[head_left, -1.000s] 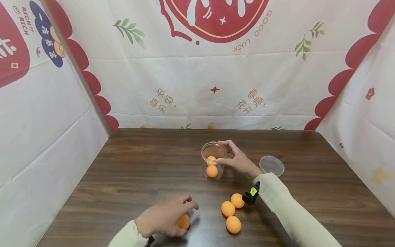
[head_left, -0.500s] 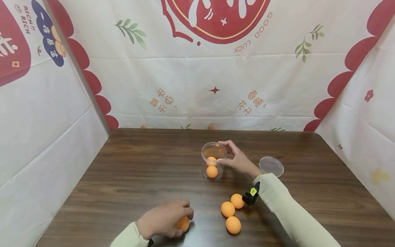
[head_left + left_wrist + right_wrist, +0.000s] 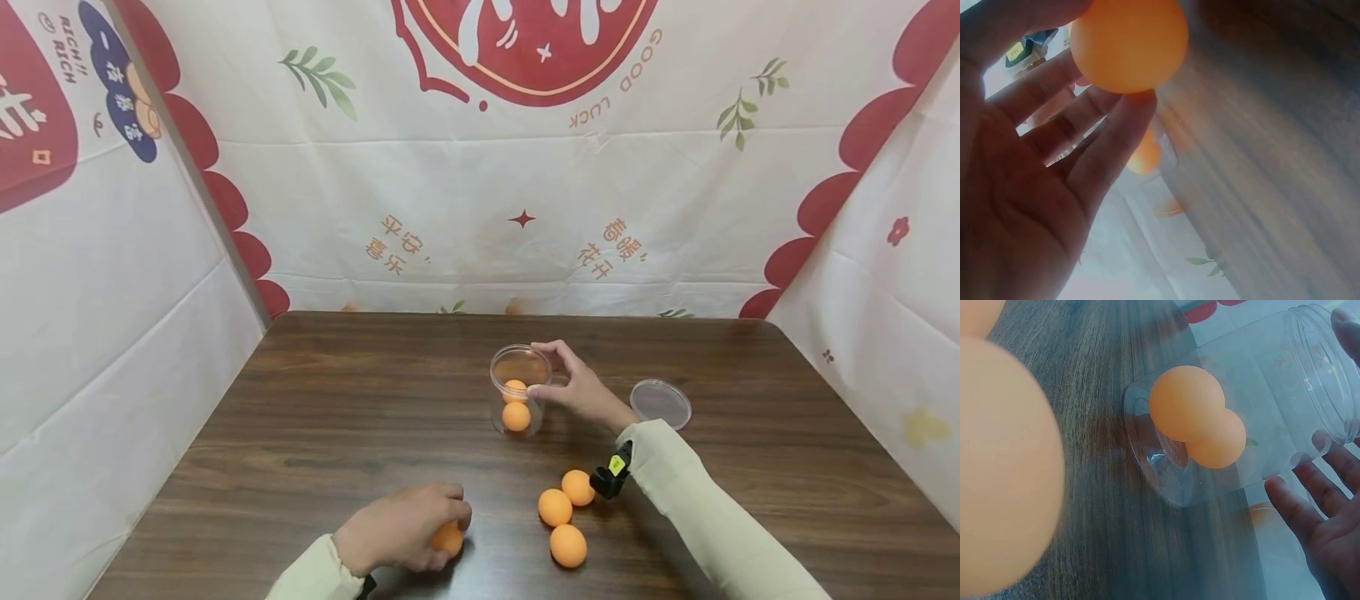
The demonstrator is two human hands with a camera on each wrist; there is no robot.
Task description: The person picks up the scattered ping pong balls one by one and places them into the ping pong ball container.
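Observation:
In the head view, my left hand (image 3: 403, 527) pinches an orange ping-pong ball (image 3: 447, 540) near the front of the table. The left wrist view shows this ball (image 3: 1130, 44) between thumb and fingertips. Farther back, my right hand (image 3: 581, 385) grips a clear plastic jar (image 3: 521, 367) near its rim, thumb on one side and fingers on the other. The jar stands upright and uncovered, with two orange balls (image 3: 516, 416) inside. In the right wrist view those balls (image 3: 1187, 404) lie at the jar's bottom.
Three loose orange balls (image 3: 555, 507) lie together on the brown wooden table (image 3: 322, 417), between the hands and nearer the front. A round clear lid (image 3: 661, 403) lies right of the jar, beside the right wrist. Printed cloth (image 3: 465, 200) hangs behind the table and at both sides.
My left hand has come down and its fingers have closed around the ball at the front. My right hand and the jar have stayed in place.

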